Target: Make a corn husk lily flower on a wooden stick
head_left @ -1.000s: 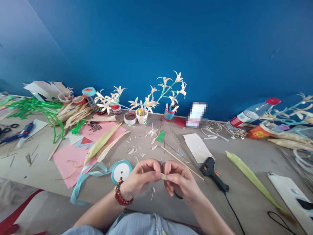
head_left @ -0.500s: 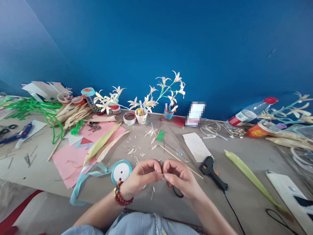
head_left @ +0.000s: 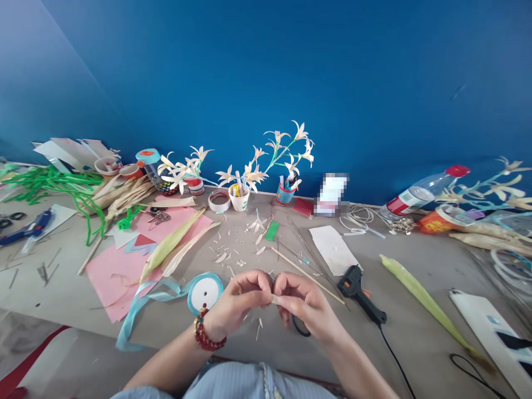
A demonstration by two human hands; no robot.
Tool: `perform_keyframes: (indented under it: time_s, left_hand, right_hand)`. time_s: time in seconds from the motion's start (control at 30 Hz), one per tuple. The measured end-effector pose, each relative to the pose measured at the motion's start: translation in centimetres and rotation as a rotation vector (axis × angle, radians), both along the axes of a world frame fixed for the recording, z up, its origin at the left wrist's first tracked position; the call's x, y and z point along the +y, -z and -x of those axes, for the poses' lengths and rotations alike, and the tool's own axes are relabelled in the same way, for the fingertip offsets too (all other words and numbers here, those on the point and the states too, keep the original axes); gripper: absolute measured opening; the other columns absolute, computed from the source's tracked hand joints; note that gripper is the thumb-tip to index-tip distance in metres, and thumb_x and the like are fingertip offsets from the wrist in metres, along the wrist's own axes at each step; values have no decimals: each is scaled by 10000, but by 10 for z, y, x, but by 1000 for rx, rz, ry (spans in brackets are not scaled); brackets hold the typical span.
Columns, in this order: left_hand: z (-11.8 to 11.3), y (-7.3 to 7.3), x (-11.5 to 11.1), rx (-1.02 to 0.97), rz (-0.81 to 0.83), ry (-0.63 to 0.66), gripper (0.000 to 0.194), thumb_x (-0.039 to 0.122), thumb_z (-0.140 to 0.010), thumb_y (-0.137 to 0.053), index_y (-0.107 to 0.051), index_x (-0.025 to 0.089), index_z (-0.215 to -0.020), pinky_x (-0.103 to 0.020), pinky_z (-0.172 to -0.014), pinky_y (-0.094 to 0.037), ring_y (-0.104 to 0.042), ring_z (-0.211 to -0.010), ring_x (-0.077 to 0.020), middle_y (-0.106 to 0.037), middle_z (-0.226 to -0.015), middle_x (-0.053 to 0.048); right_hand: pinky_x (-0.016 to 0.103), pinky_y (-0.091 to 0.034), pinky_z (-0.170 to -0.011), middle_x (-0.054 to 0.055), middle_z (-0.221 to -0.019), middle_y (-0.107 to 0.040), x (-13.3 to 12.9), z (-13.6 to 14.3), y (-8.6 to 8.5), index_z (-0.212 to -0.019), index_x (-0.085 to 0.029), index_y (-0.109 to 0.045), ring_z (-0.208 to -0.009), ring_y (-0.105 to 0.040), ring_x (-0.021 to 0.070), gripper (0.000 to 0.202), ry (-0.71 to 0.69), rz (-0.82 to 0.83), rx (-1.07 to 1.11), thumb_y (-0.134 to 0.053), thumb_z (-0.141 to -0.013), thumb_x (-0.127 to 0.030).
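Note:
My left hand [head_left: 249,296] and my right hand [head_left: 305,302] meet over the front of the table, thumbs and fingertips pinched together. Between them is a small pale strip of husk [head_left: 275,300], mostly covered by the fingers. A black loop [head_left: 301,326], like a scissors handle, shows under my right hand; whether that hand holds it I cannot tell. Close to my left wrist lies a spool of light blue ribbon [head_left: 206,293], its loose end trailing left. Pale trimmings [head_left: 222,257] are scattered beyond my hands, with a wooden stick [head_left: 307,275] and thin wires [head_left: 305,244].
A black glue gun [head_left: 361,293] with its cord lies right of my hands, near a green husk [head_left: 428,302]. Pink paper [head_left: 112,282] and husks lie left. Husk flowers [head_left: 253,174] in cups, a tape roll [head_left: 219,200] and a bottle [head_left: 419,194] line the blue wall.
My fingertips have moved slightly apart, and more of the pale strip shows between them. The rest of the table stays as it was, with a slight shift of view.

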State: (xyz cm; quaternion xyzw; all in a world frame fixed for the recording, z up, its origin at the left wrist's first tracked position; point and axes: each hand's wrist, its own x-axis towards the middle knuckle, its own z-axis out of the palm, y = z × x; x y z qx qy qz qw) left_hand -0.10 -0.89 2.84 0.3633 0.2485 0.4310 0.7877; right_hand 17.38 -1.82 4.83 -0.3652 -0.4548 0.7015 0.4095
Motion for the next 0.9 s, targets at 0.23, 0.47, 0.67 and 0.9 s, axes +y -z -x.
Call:
perform_keyframes:
  time_s: [0.23, 0.47, 0.67, 0.9]
  left_hand:
    - [-3, -2, -2, -112, -4, -11, 180, 238, -776, -730, -616, 151, -668, -270, -644, -342, -470, -625, -136, -525, -593, -1]
    - [-3, 4, -4, -28, -26, -41, 154, 226, -789, -726, -630, 149, -696, -272, -647, -344, -488, -654, -141, -540, -656, -10]
    - [0, 3, -2, 12, -77, -49, 180, 255, -787, -742, -626, 149, -699, -261, -660, -346, -487, -675, -133, -544, -675, -7]
    - [0, -1, 0, 59, -100, -21, 163, 244, -802, -735, -632, 143, -726, -258, -687, -391, -513, -705, -131, -574, -724, -14]
  right_hand:
    - [165, -369, -322, -60, -488, -502, 5, 1, 13, -624, -161, -588, -319, -377, 49, 128, 16, 140, 342, -640, -723, -225]
    - [212, -477, -445, -31, -620, -527, 0, 0, 3, -733, -157, -610, -477, -524, 100, 206, -18, 22, 67, -680, -768, -348]
    - [204, -446, -447, -51, -634, -495, 2, 0, 3, -781, -190, -556, -471, -473, 88, 204, 54, -5, 37, -647, -800, -372]
    - [185, -399, -449, -62, -583, -437, 1, 2, -7, -664, -186, -533, -480, -419, 76, 274, -13, -29, -103, -696, -745, -390]
